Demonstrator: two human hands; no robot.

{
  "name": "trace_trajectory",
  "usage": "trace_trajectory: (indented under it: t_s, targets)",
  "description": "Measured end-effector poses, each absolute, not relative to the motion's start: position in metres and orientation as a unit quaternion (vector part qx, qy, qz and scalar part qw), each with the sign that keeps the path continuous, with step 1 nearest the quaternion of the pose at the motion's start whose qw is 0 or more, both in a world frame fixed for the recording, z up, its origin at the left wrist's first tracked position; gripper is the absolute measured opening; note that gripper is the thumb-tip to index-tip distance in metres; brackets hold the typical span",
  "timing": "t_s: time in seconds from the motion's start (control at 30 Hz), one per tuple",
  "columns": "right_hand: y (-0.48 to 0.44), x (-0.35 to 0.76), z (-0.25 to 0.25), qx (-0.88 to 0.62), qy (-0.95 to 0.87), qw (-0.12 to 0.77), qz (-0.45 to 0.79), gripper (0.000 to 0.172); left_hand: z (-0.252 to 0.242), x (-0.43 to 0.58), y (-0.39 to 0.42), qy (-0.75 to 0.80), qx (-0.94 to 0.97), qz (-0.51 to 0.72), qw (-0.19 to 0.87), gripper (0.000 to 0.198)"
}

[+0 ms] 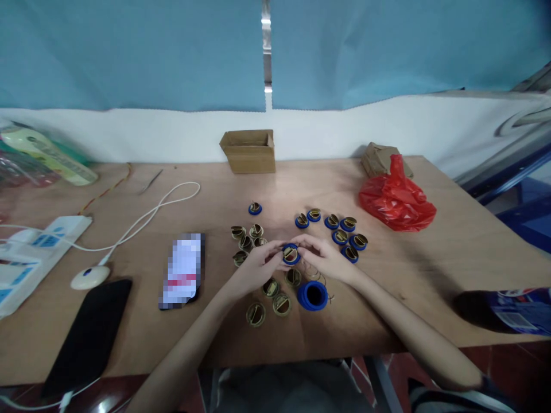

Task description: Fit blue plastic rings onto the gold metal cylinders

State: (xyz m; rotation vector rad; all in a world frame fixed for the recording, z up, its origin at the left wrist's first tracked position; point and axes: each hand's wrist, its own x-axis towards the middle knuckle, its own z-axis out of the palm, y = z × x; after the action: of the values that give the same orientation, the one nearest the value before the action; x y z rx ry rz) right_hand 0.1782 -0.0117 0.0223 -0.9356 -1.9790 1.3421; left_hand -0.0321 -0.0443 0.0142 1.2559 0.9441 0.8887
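Between my two hands is a round brass-coloured fitting with a blue ring [291, 254] around its rim. My left hand [261, 265] pinches it from the left, while the fingers of my right hand [323, 256] close on its right side. Just below my right hand stands a stack of blue rings [313, 295]. Several brass fittings without blue rings [282, 304] lie below and to the left of my hands. To the right sit several fittings with blue rings [340, 236], and one more ringed fitting [255, 208] rests apart, farther back.
An open cardboard box [252, 155] stands at the back by the wall. Right of it are a red plastic bag [398, 201] and a dark bottle [503, 311]. On the left lie a lit phone [183, 269], a black phone [88, 335], a power strip [38, 258] and white cables.
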Motion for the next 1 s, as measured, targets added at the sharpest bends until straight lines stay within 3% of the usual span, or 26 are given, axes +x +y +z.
trace_trajectory:
  t_s: [0.47, 0.7, 1.0]
  targets:
    - [-0.014, 0.175, 0.027, -0.332, -0.734, 0.334, 0.489, 0.022, 0.023, -0.033, -0.045, 0.403, 0.475, 0.369, 0.690, 0.035]
    - [-0.014, 0.177, 0.023, -0.310, -0.708, 0.301, 0.559, 0.030, 0.016, -0.033, -0.045, 0.415, 0.477, 0.383, 0.673, 0.034]
    - [-0.013, 0.177, 0.018, -0.305, -0.690, 0.330, 0.568, 0.031, 0.023, -0.031, -0.049, 0.369, 0.536, 0.387, 0.653, 0.030]
